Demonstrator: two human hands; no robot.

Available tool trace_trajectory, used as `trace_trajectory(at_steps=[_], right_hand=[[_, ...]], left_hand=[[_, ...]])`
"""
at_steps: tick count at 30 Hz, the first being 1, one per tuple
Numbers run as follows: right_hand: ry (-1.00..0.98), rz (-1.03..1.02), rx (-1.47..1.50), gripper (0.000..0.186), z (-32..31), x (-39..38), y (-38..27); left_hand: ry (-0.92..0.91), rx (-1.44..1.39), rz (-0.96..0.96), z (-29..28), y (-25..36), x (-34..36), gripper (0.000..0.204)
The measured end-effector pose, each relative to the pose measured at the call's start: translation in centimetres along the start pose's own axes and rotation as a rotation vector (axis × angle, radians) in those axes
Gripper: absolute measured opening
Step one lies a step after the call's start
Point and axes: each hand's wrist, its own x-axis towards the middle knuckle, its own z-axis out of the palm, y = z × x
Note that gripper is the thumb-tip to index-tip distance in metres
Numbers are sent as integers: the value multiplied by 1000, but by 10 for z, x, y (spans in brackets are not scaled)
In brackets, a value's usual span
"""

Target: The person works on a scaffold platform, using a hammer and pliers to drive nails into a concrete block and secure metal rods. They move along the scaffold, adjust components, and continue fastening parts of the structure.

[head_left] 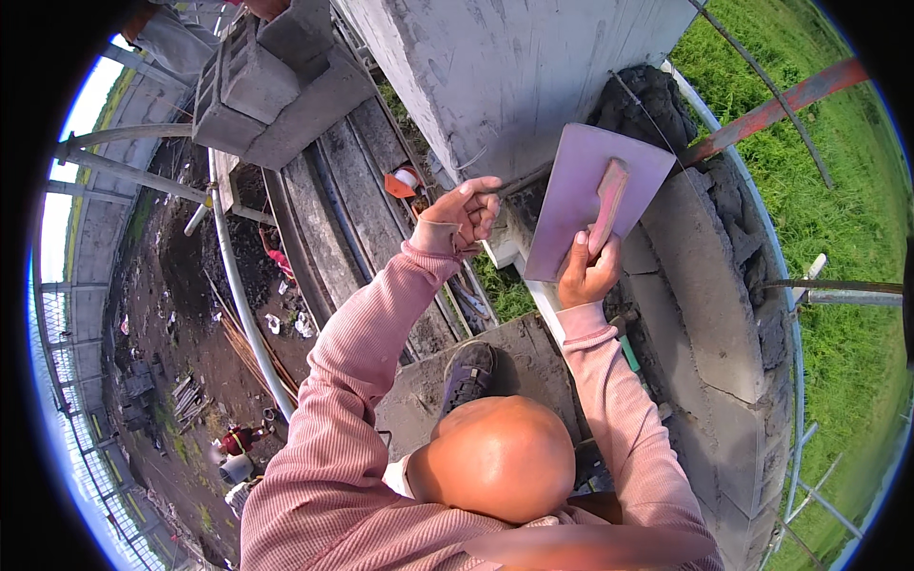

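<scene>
My right hand (586,271) grips the pink handle (611,190) of a flat, lilac-grey plastering float (562,190), held tilted beside a grey concrete column (505,67). Left of the float, my left hand (465,217) has its fingers curled near the column's lower corner; a thin dark edge or rod runs rightward from them, but what they hold is unclear. Rough mortar (733,228) lies along the ledge (695,324) to the right. My bare knee (490,457) and dark shoe (466,381) are below my hands, on a concrete surface (409,400).
Stacked hollow blocks (262,105) sit upper left on long planks (324,219), with an orange object (400,184) nearby. Scaffold tubes (238,285) and red steel (819,86) cross the edges. Co-workers appear top left (167,38) and far below (238,440). Grass (838,219) lies below right.
</scene>
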Motion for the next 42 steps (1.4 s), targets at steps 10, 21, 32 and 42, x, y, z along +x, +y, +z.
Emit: trace_trajectory(at_steps=[10, 21, 32, 42], right_hand=[[-15, 30, 54, 27, -20, -5, 2], [-72, 32, 46, 30, -33, -14, -5], [-56, 69, 136, 29, -24, -6, 1], [-80, 80, 83, 30, -26, -7, 2]], left_hand=[[403, -15, 359, 62, -37, 77, 64], [673, -55, 503, 75, -37, 92, 47], [760, 335, 477, 44, -46, 90, 53], [870, 479, 459, 24, -35, 103, 63]])
